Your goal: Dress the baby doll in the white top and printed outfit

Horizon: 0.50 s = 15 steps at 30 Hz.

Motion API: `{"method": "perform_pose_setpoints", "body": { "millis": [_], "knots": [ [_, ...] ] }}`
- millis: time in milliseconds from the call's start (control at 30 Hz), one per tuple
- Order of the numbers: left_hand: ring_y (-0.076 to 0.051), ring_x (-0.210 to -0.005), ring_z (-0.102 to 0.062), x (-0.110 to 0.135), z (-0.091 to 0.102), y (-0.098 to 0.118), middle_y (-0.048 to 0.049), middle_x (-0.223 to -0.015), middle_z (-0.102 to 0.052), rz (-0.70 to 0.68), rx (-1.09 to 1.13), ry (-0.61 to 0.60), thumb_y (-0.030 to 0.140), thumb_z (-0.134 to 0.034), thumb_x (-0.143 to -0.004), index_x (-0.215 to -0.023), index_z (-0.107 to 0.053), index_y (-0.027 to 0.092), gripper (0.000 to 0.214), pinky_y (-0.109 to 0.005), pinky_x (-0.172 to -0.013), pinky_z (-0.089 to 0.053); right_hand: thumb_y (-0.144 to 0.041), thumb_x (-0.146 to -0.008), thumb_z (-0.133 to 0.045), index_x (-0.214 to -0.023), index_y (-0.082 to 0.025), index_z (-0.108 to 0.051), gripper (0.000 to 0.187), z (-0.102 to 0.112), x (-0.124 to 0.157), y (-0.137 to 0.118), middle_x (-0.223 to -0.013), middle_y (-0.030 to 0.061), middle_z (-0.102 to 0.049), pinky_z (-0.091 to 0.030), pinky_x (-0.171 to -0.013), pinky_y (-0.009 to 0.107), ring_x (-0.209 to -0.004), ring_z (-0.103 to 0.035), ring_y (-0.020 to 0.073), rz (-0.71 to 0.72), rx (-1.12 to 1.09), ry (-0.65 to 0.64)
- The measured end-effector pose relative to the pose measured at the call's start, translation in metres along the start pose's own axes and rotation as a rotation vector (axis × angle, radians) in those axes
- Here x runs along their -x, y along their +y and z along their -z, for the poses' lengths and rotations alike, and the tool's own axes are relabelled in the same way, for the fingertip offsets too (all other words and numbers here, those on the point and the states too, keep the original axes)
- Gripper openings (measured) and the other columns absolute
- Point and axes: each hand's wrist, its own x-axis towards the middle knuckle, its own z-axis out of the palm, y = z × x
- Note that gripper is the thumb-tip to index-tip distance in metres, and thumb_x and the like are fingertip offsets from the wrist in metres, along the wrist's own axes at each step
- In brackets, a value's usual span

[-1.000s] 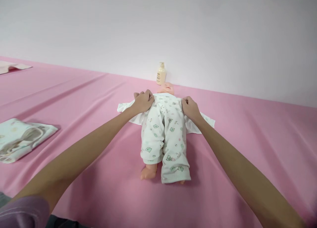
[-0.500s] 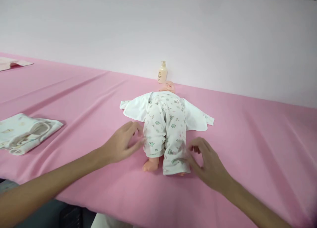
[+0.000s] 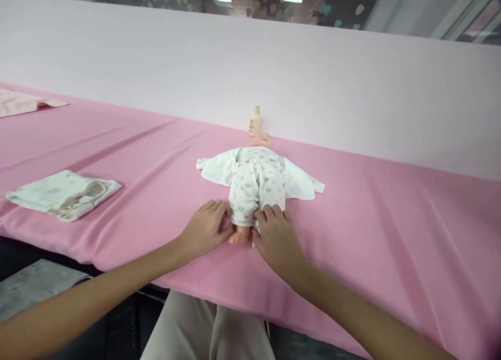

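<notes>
A baby doll (image 3: 263, 139) lies on its back on the pink table cover (image 3: 391, 219), feet toward me. It wears white printed trousers (image 3: 258, 185), and an open white top (image 3: 219, 169) is spread under it. My left hand (image 3: 206, 228) lies with fingers stretched against the cuff of the doll's left-side leg, next to its bare foot (image 3: 239, 237). My right hand (image 3: 275, 236) covers the end of the other trouser leg, fingers curled over the fabric. That foot is hidden.
A cream pump bottle (image 3: 254, 121) stands behind the doll's head against the pale backdrop (image 3: 352, 88). A folded printed cloth (image 3: 64, 194) lies at the left, a pinkish cloth (image 3: 23, 103) at the far left. The table's front edge is just below my hands.
Both hands left the doll's waist, came down along the legs, and now rest at the trouser cuffs. The view has pulled back, showing the table edge and my lap.
</notes>
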Motion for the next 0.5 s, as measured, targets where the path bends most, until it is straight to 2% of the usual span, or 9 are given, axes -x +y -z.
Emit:
{"method": "perform_pose_setpoints", "body": {
  "millis": [100, 233, 400, 500],
  "knots": [
    [-0.028, -0.086, -0.062, 0.003, 0.000, 0.003, -0.0034, -0.085, -0.065, 0.092, 0.078, 0.012, 0.028, -0.064, -0.089, -0.089, -0.050, 0.027, 0.014, -0.041, -0.072, -0.047, -0.014, -0.091, -0.067, -0.090, -0.023, -0.063, 0.010, -0.004, -0.001, -0.005, -0.094, 0.0114, -0.067, -0.041, -0.077, 0.046, -0.089, -0.056, 0.0309, 0.019, 0.022, -0.004],
    [-0.029, -0.081, -0.061, 0.011, 0.012, 0.011, -0.0027, -0.080, -0.064, 0.212, 0.143, 0.006, 0.032, -0.065, -0.089, -0.082, -0.048, 0.028, 0.019, -0.039, -0.065, -0.044, -0.012, -0.091, -0.062, -0.087, -0.024, -0.061, 0.013, 0.002, 0.001, -0.009, -0.092, 0.0083, -0.067, -0.042, -0.081, 0.044, -0.087, -0.057, 0.0278, -0.010, -0.091, 0.047],
    [-0.028, -0.085, -0.062, 0.034, 0.034, 0.025, -0.0026, -0.086, -0.066, 0.249, 0.152, 0.019, 0.036, -0.066, -0.089, -0.083, -0.049, 0.027, 0.020, -0.040, -0.069, -0.046, -0.014, -0.090, -0.062, -0.087, -0.024, -0.059, 0.011, 0.014, 0.016, -0.021, -0.089, 0.0071, -0.066, -0.040, -0.079, 0.041, -0.084, -0.057, 0.0261, -0.005, -0.120, 0.133],
    [-0.027, -0.083, -0.060, 0.047, 0.037, 0.028, -0.0030, -0.084, -0.065, 0.232, 0.079, 0.016, 0.037, -0.063, -0.092, -0.084, -0.048, 0.027, 0.020, -0.039, -0.070, -0.045, -0.013, -0.089, -0.062, -0.086, -0.023, -0.057, 0.011, 0.015, 0.025, -0.027, -0.088, 0.0062, -0.065, -0.039, -0.078, 0.041, -0.083, -0.056, 0.0249, 0.034, -0.114, 0.145]
  ]
}}
